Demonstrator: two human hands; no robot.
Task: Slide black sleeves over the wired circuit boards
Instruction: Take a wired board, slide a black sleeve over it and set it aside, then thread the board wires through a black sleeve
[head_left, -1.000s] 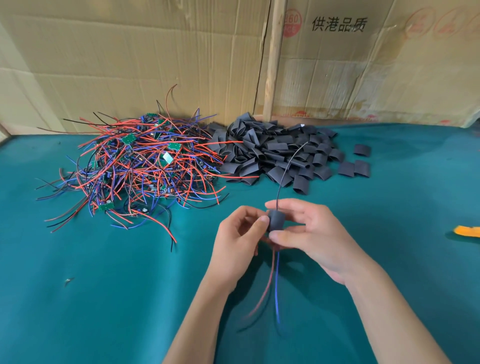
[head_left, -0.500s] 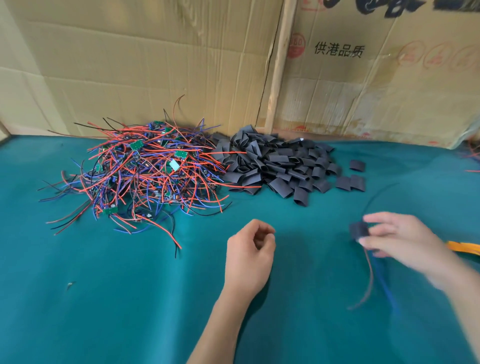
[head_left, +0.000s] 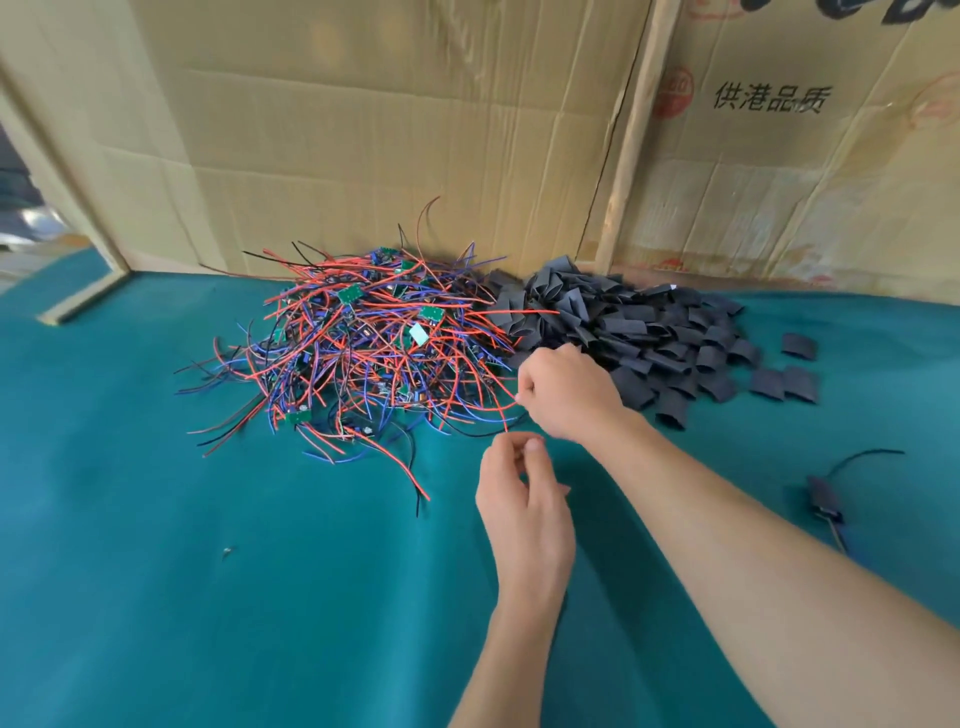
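A tangled pile of red, blue and black wires with small green circuit boards (head_left: 363, 353) lies on the teal cloth. Right of it is a heap of flat black sleeves (head_left: 649, 332). My right hand (head_left: 566, 395) reaches to the pile's right edge, where its curled fingers pinch a red wire (head_left: 501, 402). Just below it hovers my left hand (head_left: 524, 499), its fingers loosely curled and holding nothing. One board in a black sleeve (head_left: 823, 499), wires trailing, lies alone on the cloth at the right.
Cardboard sheets (head_left: 389, 130) stand as a wall right behind both piles. A few loose sleeves (head_left: 784, 382) lie right of the heap. The teal table cloth (head_left: 208, 597) stretches towards me in front of the piles.
My right hand set the sleeved board down on the right, then swung left to the wire pile and took a red wire. The left hand stayed curled near the middle.
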